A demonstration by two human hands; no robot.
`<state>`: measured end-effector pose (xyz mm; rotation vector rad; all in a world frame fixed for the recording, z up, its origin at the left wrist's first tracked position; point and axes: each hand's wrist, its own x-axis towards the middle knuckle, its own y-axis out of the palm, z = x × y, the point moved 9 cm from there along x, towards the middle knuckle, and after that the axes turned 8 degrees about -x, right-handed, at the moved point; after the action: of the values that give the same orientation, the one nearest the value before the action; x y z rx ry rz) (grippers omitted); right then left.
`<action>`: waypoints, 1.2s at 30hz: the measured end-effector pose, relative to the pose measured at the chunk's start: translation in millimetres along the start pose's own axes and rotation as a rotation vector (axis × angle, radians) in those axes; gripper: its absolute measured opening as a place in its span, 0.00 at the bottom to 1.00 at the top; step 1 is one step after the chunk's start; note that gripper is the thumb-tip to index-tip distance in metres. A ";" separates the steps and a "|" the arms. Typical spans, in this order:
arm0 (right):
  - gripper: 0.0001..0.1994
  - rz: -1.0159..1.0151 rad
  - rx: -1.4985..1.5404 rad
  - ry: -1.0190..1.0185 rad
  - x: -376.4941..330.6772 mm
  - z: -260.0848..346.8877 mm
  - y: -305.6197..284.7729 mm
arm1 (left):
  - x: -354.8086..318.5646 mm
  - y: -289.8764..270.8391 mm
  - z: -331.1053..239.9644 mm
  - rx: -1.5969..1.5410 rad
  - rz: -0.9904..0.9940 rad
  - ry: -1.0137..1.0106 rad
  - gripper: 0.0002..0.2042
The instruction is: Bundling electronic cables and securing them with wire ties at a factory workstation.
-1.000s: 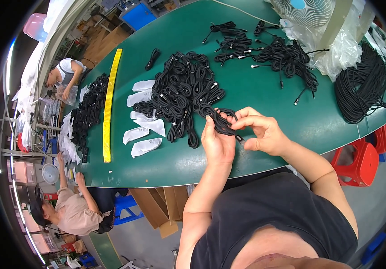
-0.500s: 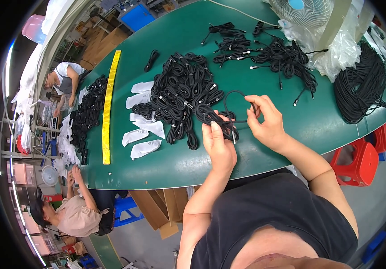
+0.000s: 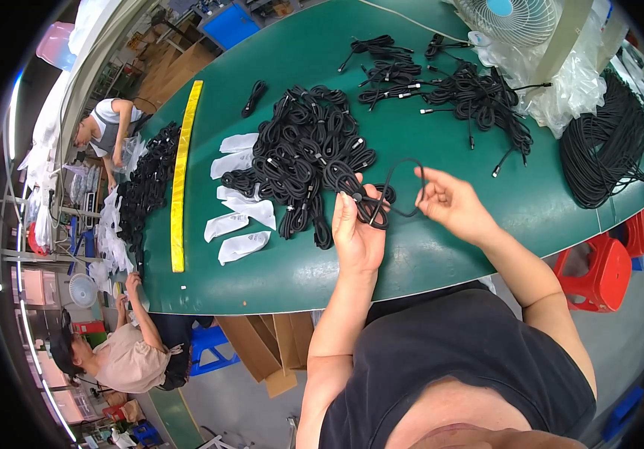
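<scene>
A black cable (image 3: 373,212) is partly coiled in my left hand (image 3: 358,233), whose thumb presses the loops against the fingers. From that coil a loose loop runs rightward to my right hand (image 3: 447,200), which pinches the cable between thumb and fingertips. Just beyond my left hand lies a large heap of coiled black cables (image 3: 299,150) on the green table (image 3: 277,273). White plastic sleeves (image 3: 238,247) lie to the left of that heap. A single bundled cable (image 3: 254,99) rests apart, behind the sleeves.
Loose black cables (image 3: 479,105) spread at the far right, beside a big coil of black cable (image 3: 606,146). A white fan (image 3: 513,19) and clear plastic bags (image 3: 561,97) stand behind them. A yellow strip (image 3: 182,179) crosses the table; two people work beyond it. Red stools (image 3: 595,273) stand at right.
My right hand has moved slightly right and down, drawing the cable loop along. The coil in my left hand has turned, and its loops sit differently.
</scene>
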<state>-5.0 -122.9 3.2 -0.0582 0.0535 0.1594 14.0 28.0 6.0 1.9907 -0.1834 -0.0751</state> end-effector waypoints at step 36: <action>0.09 -0.020 -1.202 -0.940 -33.9 117.9 29.7 | -33.7 78.4 -23.9 1.563 0.411 0.329 0.20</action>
<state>-37.5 -91.6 121.1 -1.1722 -0.9922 0.1673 -23.4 23.2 86.2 3.3789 -0.5371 0.9168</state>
